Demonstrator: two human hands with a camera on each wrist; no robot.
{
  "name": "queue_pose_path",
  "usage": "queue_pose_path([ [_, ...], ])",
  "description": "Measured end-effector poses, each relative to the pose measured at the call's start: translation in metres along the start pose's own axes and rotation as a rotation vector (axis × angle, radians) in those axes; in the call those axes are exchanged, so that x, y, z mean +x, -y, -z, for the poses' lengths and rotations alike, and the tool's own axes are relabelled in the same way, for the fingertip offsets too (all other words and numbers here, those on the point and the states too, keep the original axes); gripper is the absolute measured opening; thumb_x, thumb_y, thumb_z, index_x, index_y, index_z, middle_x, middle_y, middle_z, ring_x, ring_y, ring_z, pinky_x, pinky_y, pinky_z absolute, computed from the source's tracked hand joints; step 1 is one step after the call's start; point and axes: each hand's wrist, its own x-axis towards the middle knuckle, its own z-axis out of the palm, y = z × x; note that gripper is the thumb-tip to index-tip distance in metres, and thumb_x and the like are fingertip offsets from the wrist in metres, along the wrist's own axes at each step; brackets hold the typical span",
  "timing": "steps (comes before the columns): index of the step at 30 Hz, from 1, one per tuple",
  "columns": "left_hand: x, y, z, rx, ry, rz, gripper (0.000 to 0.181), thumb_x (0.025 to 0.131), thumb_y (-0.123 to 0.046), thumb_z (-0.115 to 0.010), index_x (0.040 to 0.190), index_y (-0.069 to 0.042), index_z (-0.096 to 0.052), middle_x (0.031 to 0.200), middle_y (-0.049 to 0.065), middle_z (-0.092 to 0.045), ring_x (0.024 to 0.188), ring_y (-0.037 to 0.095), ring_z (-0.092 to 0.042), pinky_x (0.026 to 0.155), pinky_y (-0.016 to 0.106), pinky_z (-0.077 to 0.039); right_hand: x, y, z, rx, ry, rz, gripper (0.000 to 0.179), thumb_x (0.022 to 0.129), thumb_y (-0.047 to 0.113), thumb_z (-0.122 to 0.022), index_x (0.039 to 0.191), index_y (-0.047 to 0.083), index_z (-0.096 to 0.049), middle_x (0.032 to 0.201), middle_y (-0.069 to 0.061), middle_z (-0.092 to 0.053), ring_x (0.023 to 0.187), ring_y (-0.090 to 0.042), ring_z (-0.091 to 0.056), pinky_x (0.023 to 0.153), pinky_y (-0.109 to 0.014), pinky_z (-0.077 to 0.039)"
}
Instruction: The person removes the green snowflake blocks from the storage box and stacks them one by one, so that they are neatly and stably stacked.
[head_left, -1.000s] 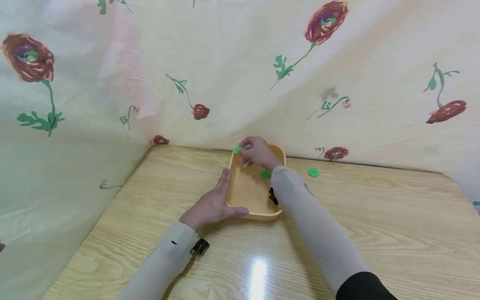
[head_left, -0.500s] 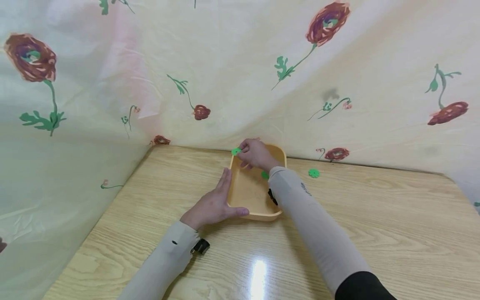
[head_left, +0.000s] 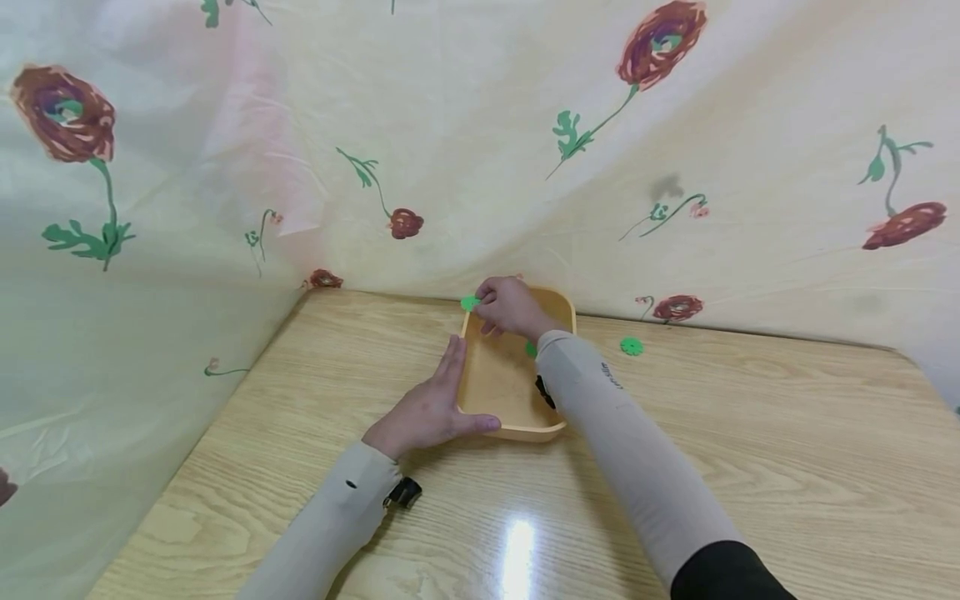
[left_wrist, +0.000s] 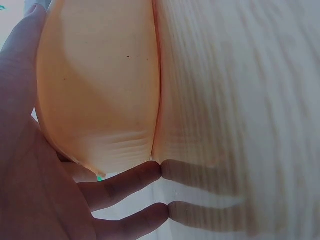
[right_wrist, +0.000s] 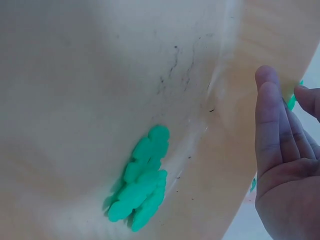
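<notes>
With twelve o'clock toward the floral cloth [head_left: 450, 125], we see the person's right grip [head_left: 513, 307] pinched nearly closed, thumb and finger holding a flat green disc [head_left: 469, 303] at nine o'clock. The disc, round and so without a long axis, overlaps the eleven o'clock corner of an orange tray [head_left: 525, 433] in our head view; we cannot tell whether it touches the rim. That disc-to-rim placement is, we judge, the telling relation, with the right grip much the nearer. The tray's long side runs six to twelve. Inside, at five o'clock from the right grip, lie overlapping green pieces [right_wrist: 140, 190]. At seven, the left grip [head_left: 429, 410] spreads straight fingers along the tray's left wall, thumb over its near rim. Past three, a lone disc [head_left: 632, 347] rests on the worktop [head_left: 750, 433]
</notes>
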Motion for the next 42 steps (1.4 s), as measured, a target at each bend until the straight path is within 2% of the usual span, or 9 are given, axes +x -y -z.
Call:
queue_pose_path([
  [5, 0.000, 0.000, 0.000, 0.004, -0.001, 0.002, 0.127, 0.084, -0.063, -0.074, 0.161, -0.010, 0.012, 0.166, 0.004, 0.015, 0.143, 0.036, -0.032, 0.109, 0.046, -0.039, 0.000, 0.002, 0.001, 0.000, 0.002, -0.001, 0.018, 0.097, 0.007, -0.066, 0.112, -0.003, -0.062, 0.101, -0.016, -0.073, 0.074, -0.028, -0.072, 0.065, -0.036, -0.059],
  [18, -0.002, -0.001, 0.000, -0.010, 0.003, 0.012, 0.126, 0.084, -0.062, -0.075, 0.161, -0.010, 0.011, 0.166, 0.003, 0.015, 0.141, 0.036, -0.036, 0.105, 0.046, -0.043, 0.002, 0.001, 0.001, -0.008, 0.013, -0.020, 0.018, 0.098, 0.008, -0.066, 0.112, -0.003, -0.063, 0.100, -0.015, -0.073, 0.076, -0.028, -0.073, 0.066, -0.037, -0.059],
  [23, -0.002, -0.001, 0.000, -0.011, 0.001, 0.004, 0.127, 0.084, -0.062, -0.074, 0.161, -0.010, 0.011, 0.167, 0.006, 0.015, 0.141, 0.037, -0.036, 0.105, 0.045, -0.043, -0.001, 0.005, 0.005, 0.005, -0.018, -0.017, 0.023, 0.097, 0.008, -0.066, 0.116, -0.004, -0.061, 0.106, -0.020, -0.071, 0.079, -0.033, -0.072, 0.070, -0.041, -0.059],
  [28, -0.003, -0.001, 0.000, -0.001, -0.011, -0.008, 0.127, 0.082, -0.063, -0.075, 0.161, -0.010, 0.010, 0.168, 0.009, 0.013, 0.142, 0.037, -0.035, 0.108, 0.046, -0.040, -0.009, 0.015, 0.023, 0.088, -0.081, 0.012, 0.033, 0.096, 0.010, -0.065, 0.124, -0.007, -0.056, 0.115, -0.028, -0.067, 0.082, -0.037, -0.072, 0.073, -0.048, -0.058],
  [34, -0.001, -0.001, -0.001, -0.015, -0.013, 0.005, 0.130, 0.081, -0.066, -0.074, 0.161, -0.012, 0.012, 0.168, 0.006, 0.014, 0.146, 0.034, -0.028, 0.111, 0.045, -0.035, -0.023, 0.030, 0.057, 0.095, -0.143, 0.038, 0.038, 0.095, 0.015, -0.066, 0.127, -0.004, -0.057, 0.112, -0.027, -0.068, 0.080, -0.032, -0.072, 0.072, -0.043, -0.059],
  [37, 0.000, -0.001, -0.001, -0.017, -0.015, 0.014, 0.131, 0.079, -0.069, -0.074, 0.161, -0.012, 0.012, 0.167, 0.004, 0.015, 0.147, 0.032, -0.025, 0.112, 0.044, -0.034, -0.034, 0.027, 0.072, 0.061, -0.157, 0.043, 0.038, 0.096, 0.018, -0.066, 0.127, -0.002, -0.057, 0.110, -0.025, -0.069, 0.083, -0.034, -0.072, 0.072, -0.041, -0.059],
  [42, 0.000, -0.001, -0.001, -0.019, -0.019, 0.025, 0.133, 0.077, -0.071, -0.074, 0.161, -0.015, 0.012, 0.167, 0.003, 0.015, 0.147, 0.032, -0.024, 0.112, 0.044, -0.034, -0.057, 0.007, 0.094, 0.055, -0.207, 0.048, 0.038, 0.097, 0.021, -0.066, 0.127, -0.001, -0.057, 0.108, -0.022, -0.068, 0.087, -0.039, -0.071, 0.074, -0.045, -0.059],
])
